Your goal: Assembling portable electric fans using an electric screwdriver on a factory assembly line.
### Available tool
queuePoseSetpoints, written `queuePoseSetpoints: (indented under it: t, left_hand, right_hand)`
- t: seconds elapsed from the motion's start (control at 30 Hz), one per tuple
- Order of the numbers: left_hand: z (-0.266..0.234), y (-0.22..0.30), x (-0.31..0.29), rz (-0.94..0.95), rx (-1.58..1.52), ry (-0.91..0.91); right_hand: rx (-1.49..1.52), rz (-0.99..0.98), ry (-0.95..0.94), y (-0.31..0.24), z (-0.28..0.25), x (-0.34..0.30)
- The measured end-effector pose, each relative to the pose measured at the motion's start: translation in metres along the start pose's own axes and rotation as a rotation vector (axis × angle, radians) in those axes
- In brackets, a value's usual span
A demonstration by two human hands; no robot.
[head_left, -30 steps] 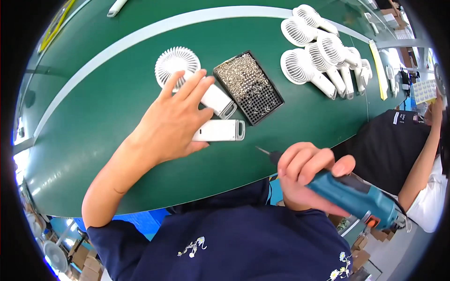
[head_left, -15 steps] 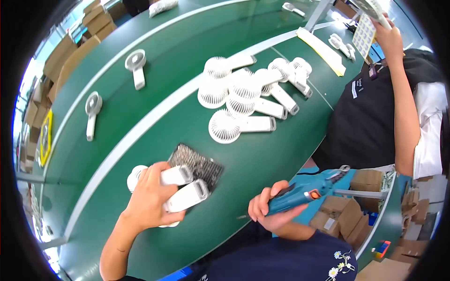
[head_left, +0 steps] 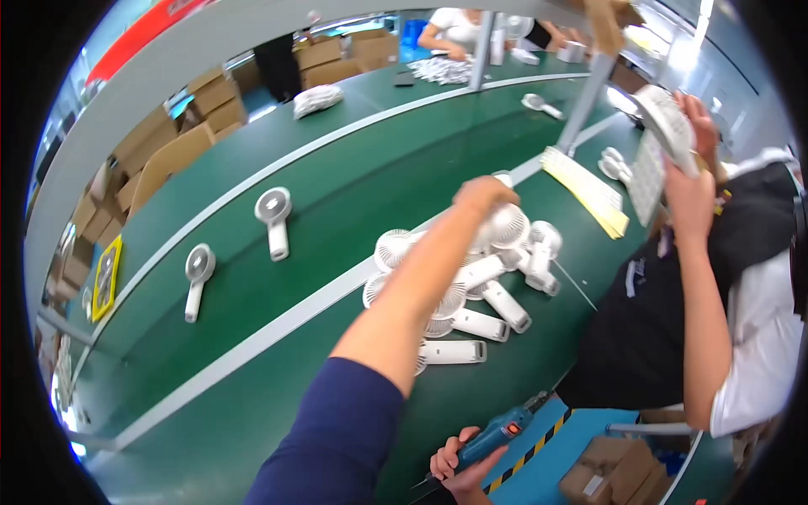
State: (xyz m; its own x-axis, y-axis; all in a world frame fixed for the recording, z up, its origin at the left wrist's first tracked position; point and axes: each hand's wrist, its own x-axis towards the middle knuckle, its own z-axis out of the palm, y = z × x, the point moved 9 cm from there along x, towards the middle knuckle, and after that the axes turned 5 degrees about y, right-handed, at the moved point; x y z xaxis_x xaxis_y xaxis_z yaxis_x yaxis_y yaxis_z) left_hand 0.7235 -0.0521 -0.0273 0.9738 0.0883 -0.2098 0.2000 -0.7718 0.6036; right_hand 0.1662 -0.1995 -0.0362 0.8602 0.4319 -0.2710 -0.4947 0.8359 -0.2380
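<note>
My left hand (head_left: 485, 195) is stretched out over a pile of white handheld fans (head_left: 478, 271). Its fingers are closed around a fan (head_left: 509, 225) at the far side of the pile; the round grille shows just below the hand, and part of the grip is covered. My forearm hides several fans on the pile's left. Low in the picture, my right hand (head_left: 465, 463) grips a blue electric screwdriver (head_left: 492, 438), its tip end pointing down and left.
Two more fans (head_left: 273, 220) lie on the green belt at left. Yellow paper strips (head_left: 587, 192) rest at right. Beside me on the right, a co-worker's hands hold a fan (head_left: 667, 126). A grey metal post (head_left: 585, 105) rises near them. Cardboard boxes (head_left: 614, 471) stand below the table edge.
My left hand has let go of the two fans by the dark mat and moved far and right onto the pile. The view has tilted up; the screwdriver stays in my right hand.
</note>
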Motion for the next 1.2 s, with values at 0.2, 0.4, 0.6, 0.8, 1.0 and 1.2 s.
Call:
queuePoseSetpoints:
  t: [0.2,0.4,0.6,0.8,1.0,1.2]
  left_hand:
    - [0.033,0.103,-0.07,0.288,0.034,-0.135]
    - [-0.149,0.037,-0.217,0.311,0.293,0.949]
    - [-0.227,-0.277,-0.305,-0.567,0.645,1.061]
    - [-0.2,-0.26,-0.325,-0.417,0.407,0.983]
    - [-0.192,-0.291,-0.285,-0.58,0.323,1.083]
    - [-0.186,-0.272,-0.323,-0.419,0.517,0.77]
  right_hand:
    - [-0.128,-0.046,0.11,-0.024,-0.013,0.004]
    - [-0.069,-0.109,-0.027,-0.042,-0.011,0.016]
    - [-0.095,-0.035,-0.141,-0.028,0.031,0.018]
    - [-0.151,-0.022,-0.047,-0.038,0.007,0.015]
    - [-0.147,0.097,-0.076,-0.022,0.015,0.009]
    - [-0.155,0.049,-0.103,-0.04,0.013,0.018]
